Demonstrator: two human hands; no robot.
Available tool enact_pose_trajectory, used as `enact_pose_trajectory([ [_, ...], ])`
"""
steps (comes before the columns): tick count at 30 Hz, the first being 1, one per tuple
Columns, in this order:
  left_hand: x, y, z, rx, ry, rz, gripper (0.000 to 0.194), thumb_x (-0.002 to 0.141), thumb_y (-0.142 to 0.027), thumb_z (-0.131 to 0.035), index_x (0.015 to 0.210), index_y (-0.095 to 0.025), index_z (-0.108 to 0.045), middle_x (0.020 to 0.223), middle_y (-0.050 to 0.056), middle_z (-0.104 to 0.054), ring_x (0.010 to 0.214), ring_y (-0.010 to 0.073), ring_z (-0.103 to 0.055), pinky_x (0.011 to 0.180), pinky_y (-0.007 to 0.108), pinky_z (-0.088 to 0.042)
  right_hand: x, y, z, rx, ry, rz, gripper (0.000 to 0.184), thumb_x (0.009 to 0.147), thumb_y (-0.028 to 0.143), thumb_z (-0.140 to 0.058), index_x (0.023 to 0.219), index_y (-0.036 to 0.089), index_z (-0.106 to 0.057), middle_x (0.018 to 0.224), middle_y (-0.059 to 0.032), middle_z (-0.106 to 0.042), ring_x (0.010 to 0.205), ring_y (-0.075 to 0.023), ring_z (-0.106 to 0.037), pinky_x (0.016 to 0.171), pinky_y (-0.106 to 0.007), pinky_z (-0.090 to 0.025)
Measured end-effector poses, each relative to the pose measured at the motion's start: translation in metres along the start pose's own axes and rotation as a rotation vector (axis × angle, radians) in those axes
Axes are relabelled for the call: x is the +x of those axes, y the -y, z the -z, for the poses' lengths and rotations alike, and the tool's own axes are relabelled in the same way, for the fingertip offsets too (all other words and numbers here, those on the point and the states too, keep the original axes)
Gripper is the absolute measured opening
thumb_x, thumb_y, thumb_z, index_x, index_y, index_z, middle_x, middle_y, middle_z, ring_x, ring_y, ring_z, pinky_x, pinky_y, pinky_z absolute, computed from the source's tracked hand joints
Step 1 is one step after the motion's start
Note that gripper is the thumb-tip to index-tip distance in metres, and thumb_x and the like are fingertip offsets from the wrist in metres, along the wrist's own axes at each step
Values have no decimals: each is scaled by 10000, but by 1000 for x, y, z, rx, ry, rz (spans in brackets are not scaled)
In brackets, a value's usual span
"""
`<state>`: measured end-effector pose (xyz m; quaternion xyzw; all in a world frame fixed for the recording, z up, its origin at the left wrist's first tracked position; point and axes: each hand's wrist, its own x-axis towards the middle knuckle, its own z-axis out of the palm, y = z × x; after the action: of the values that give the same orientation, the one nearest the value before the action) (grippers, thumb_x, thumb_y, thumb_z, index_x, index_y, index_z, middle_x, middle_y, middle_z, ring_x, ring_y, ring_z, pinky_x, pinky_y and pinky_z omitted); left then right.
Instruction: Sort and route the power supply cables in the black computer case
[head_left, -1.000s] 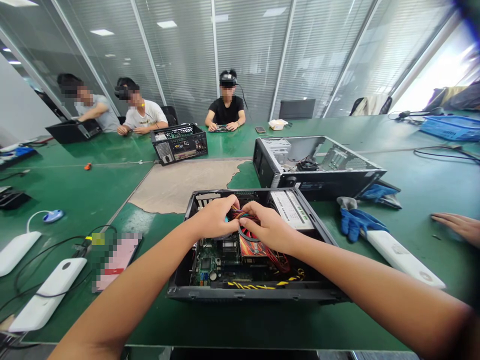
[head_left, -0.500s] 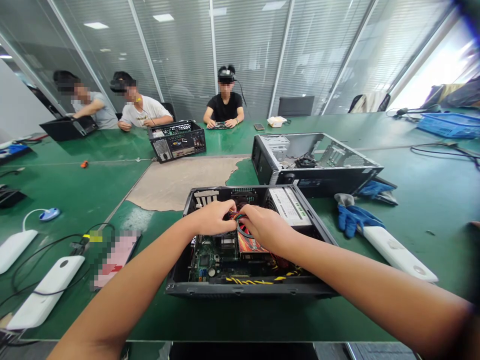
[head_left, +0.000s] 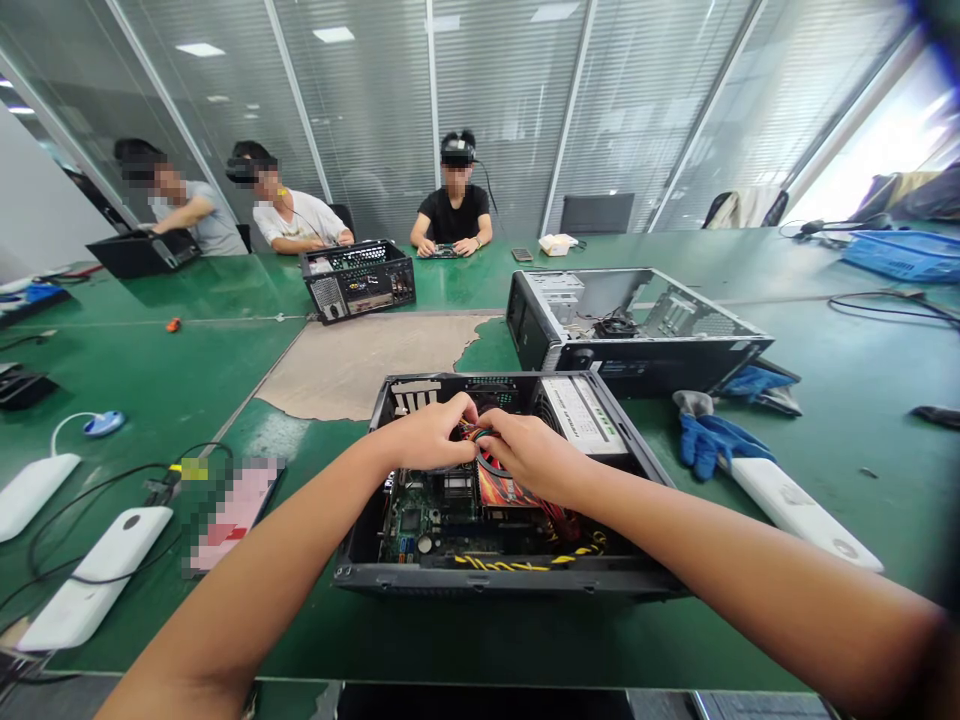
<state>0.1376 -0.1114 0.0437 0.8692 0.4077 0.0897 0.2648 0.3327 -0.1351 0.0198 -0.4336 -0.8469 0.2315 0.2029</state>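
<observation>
Matt black metal, by the look of it, on the open rectangular computer case point(head_left: 517, 580); smooth plastic coating on the thin multicoloured wires point(head_left: 469, 432)! Glossy green tabletop point(head_left: 450, 645) gleaming, rough matt tan patch point(head_left: 367, 365), soft blue-and-grey cloth glove point(head_left: 709, 447), smooth long white plastic block point(head_left: 806, 515)!

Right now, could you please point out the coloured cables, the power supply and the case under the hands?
Coloured cables point(head_left: 471, 433): head view, on the bunched upper stretch.
Power supply point(head_left: 580, 414): head view, on its white label.
Case point(head_left: 487, 579): head view, on its near rim.
</observation>
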Motion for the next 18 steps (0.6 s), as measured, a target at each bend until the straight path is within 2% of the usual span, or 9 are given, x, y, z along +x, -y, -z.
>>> enact_pose_trajectory([
  [4, -1, -1, 1, -31, 2, -2, 360, 761, -390, -552, 1059, -198, -485, 781, 8, -606, 653, 153, -517, 585, 260, -364, 0, 1, 1, -17, 17, 18, 175, 953, 245, -422, 862, 195, -564, 798, -61, -617, 747, -193, -556, 702, -306, -364],
  [9, -1, 0, -1, -49, -52, -24, 368, 737, -379, -588, 1047, -198, -505, 768, -1, -605, 646, 142, -500, 594, 265, -366, 2, -1, 2, 69, 30, 6, 298, 975, 320, -377, 716, 205, -471, 664, 4, -510, 602, -137, -438, 617, -279, -306],
  [14, 0, 3, -3, -53, -109, -43, 377, 713, -351, -621, 1037, -198, -504, 770, -2, -603, 642, 136, -494, 584, 259, -360, 5, -5, 3, 172, 54, -8, 323, 961, 336, -374, 670, 206, -424, 645, 19, -475, 603, -130, -428, 596, -266, -305],
  [18, 0, 4, -3, -28, -127, -43, 348, 738, -351, -601, 1033, -193, -505, 768, -2, -604, 641, 137, -492, 594, 264, -353, 6, -2, 4, 131, 38, -8, 294, 962, 313, -376, 706, 201, -464, 646, 15, -496, 605, -133, -451, 601, -260, -318],
])
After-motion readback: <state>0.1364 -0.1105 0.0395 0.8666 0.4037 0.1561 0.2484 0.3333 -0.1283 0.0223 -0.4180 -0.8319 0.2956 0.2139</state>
